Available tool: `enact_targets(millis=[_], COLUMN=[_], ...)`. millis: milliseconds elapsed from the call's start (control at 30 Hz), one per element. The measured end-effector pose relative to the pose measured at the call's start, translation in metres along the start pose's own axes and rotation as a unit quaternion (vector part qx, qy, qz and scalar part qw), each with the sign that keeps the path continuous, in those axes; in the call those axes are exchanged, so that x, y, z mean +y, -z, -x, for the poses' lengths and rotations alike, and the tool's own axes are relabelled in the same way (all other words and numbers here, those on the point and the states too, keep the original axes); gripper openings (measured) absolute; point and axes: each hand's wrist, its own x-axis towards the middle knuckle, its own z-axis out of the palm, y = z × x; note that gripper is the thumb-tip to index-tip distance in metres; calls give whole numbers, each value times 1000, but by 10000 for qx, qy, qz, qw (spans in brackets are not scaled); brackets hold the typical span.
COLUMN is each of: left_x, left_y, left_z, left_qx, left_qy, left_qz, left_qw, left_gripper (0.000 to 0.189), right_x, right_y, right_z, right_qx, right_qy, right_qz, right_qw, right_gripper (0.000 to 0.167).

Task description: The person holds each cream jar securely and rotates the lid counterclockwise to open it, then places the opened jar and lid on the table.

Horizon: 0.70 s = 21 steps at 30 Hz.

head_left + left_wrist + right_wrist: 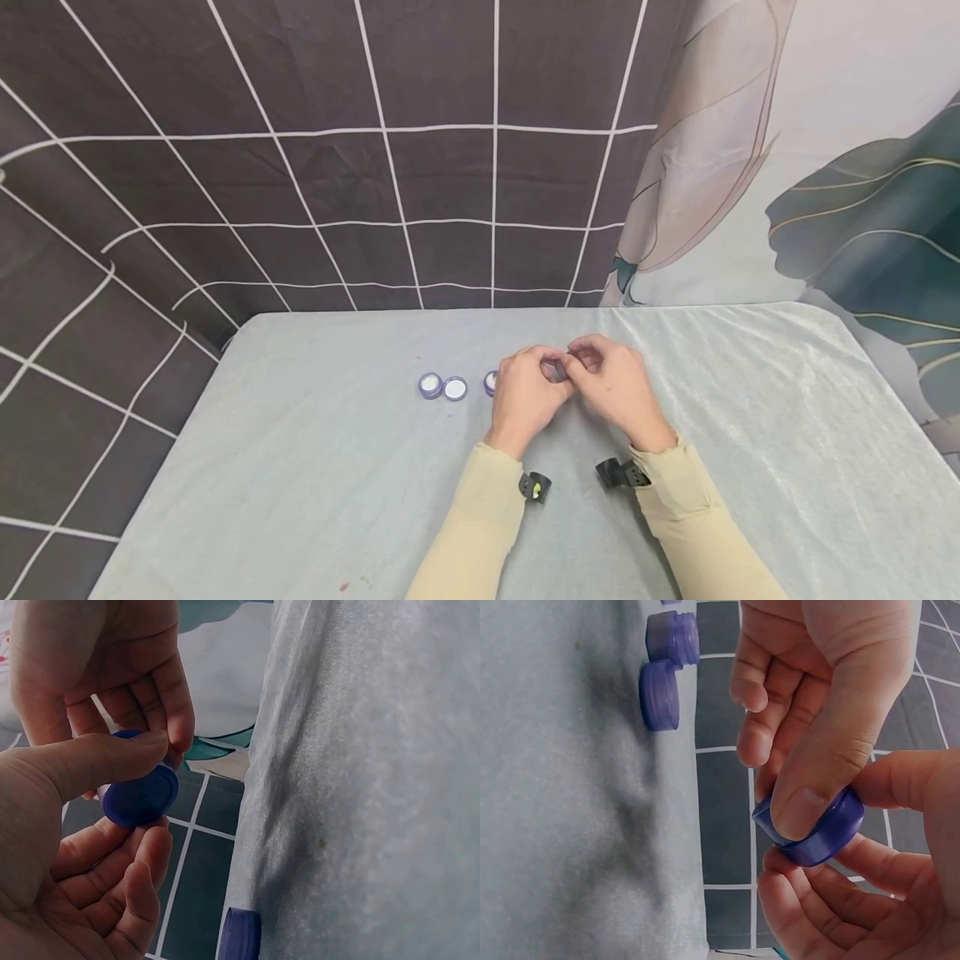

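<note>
In the head view my left hand (528,387) and right hand (617,385) meet over the table's middle, close together at the fingertips. Between them a small round purple screw-top jar (829,836) is pinched. Seen from the right wrist, the left thumb lies across the jar's upper side, while the right thumb and fingers grip its other edge. The left wrist view shows its flat purple face (141,799) under the left thumb; the right hand's fingers reach behind it. Just left of the left hand, another small purple container (491,382) is partly hidden.
Farther left on the grey cloth-covered table (315,467) sit an open purple jar (431,385) and, beside it, a round purple lid (454,388) with a white inside. Behind the table hang a dark grid-patterned curtain (442,175) and a leaf-patterned one (750,208).
</note>
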Motion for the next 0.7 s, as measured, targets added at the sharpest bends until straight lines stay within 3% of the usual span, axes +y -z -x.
enact_targets(millis=[700], left_x=[-2], left_y=[-2], left_z=[-1], left_qx=[-64], left_qy=[59], left_qz=[30], left_qw=[10000], left_gripper=[33], right_x=[0], right_y=[2], right_z=[-1], right_qx=[-188], right_qy=[1], right_qz=[-99], right_qw=[9998], right_gripper=[25])
